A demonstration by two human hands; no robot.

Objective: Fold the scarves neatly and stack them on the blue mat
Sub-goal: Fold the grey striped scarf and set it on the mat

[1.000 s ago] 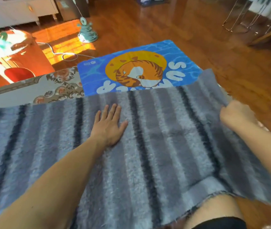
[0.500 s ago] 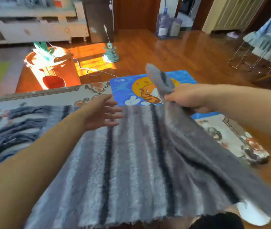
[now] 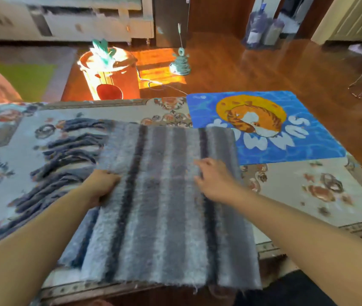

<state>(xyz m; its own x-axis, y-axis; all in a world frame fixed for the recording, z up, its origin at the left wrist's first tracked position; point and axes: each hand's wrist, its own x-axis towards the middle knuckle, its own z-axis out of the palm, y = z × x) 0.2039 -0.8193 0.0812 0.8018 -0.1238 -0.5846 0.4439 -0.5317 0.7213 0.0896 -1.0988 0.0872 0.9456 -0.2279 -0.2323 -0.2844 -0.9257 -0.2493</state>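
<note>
Half a second before, our right hand (image 3: 216, 178) had been carrying one end of the striped grey scarf (image 3: 164, 195) up and across; by this moment that end had landed, and the scarf lay doubled over itself on the floral rug (image 3: 308, 184). Our left hand (image 3: 101, 187), which had hovered with spread fingers, now gripped the scarf's left edge, thumb on top and fingers tucked beneath the upper layer. Our right hand rested flat on the cloth near the right-hand fold, fingers relaxed, pressing rather than holding.

We judged this to be the first fold settling, with the layers being squared. The next move would call for smoothing the top layer, lining up the edges, then folding again to a size that suits the blue mat (image 3: 275, 146), which carried no scarf yet.

The scarf looked thick and fuzzy, banded in pale grey, mid grey and near-black stripes running away from us. Dark tassels (image 3: 65, 151) fanned out untidily from its left side over the rug. Its far right corner just overlapped the blue mat's near edge, across the white lettering, while its near edge hung over the rug's border toward our knees. Being so plush, it would probably spring open unless pressed down.
</note>
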